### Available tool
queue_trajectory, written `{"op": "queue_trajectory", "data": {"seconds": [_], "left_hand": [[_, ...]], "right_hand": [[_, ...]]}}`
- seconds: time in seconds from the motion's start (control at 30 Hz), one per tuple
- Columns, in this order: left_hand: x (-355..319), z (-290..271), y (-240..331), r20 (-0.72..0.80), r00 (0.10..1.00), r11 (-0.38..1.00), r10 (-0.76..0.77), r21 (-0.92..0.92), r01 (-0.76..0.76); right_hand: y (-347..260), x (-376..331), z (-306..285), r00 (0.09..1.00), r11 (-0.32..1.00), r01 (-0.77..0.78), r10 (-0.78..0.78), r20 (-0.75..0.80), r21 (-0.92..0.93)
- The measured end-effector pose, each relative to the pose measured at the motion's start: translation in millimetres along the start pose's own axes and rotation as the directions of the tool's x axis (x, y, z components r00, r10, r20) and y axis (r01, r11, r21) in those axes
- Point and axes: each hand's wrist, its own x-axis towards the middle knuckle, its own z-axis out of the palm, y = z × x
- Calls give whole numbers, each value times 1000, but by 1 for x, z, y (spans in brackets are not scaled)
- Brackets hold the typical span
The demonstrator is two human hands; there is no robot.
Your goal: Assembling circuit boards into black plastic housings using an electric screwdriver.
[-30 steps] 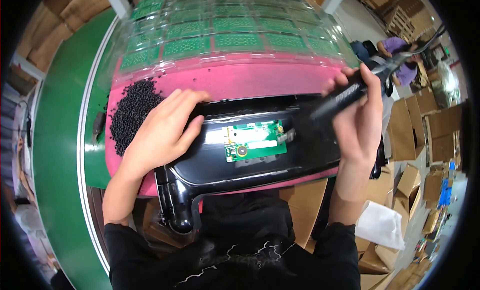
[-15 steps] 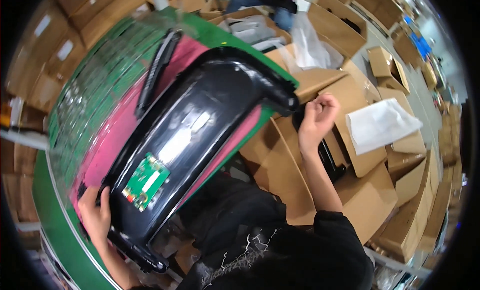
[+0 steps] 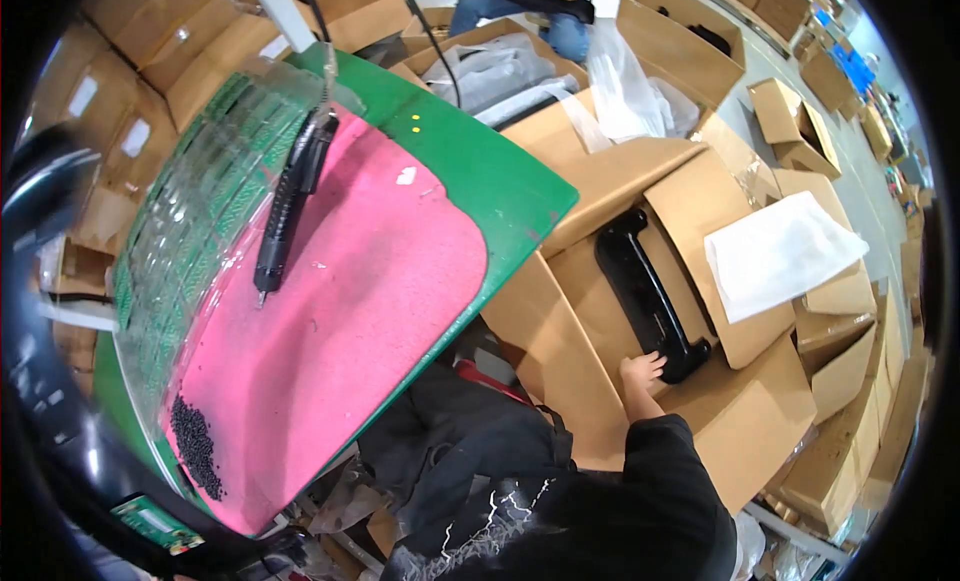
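Observation:
My right hand (image 3: 645,371) reaches into an open cardboard box (image 3: 565,356) on the right, its fingers apart beside the lower end of a long black plastic shell (image 3: 648,296). Whether the fingertips touch the shell is hard to tell. At the far left, a large glossy black plastic housing (image 3: 95,461) stands tilted past the table edge, blurred and partly cut off. A green circuit board (image 3: 158,523) sits in its lower part. My left hand is not in view. On the pink mat (image 3: 380,271) lies a black electric screwdriver (image 3: 290,201), and a heap of small black screws (image 3: 196,449) is at the mat's near-left corner.
Clear plastic trays (image 3: 190,221) lie along the far-left side of the green table (image 3: 510,191). A white sheet (image 3: 780,251) rests on the box flaps. Behind, another carton holds wrapped parts (image 3: 495,66), and a seated person (image 3: 520,11) is beyond it.
The black housing with its circuit board has moved off the pink mat to the far left, uncovering screwdriver and screws. My left hand has left view; my right hand has lowered into the box.

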Motion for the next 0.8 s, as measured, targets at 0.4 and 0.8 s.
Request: {"op": "queue_trajectory", "data": {"seconds": [0.4,0.8], "left_hand": [[1,-22,-115,514,311,-43,-799,-566,823],[-37,-19,-276,513,181,-193,-839,-592,783]], "right_hand": [[-24,68,8,843,925,359,-263,470,-126],[9,107,64,912,885,337,-223,346,-320]]}}
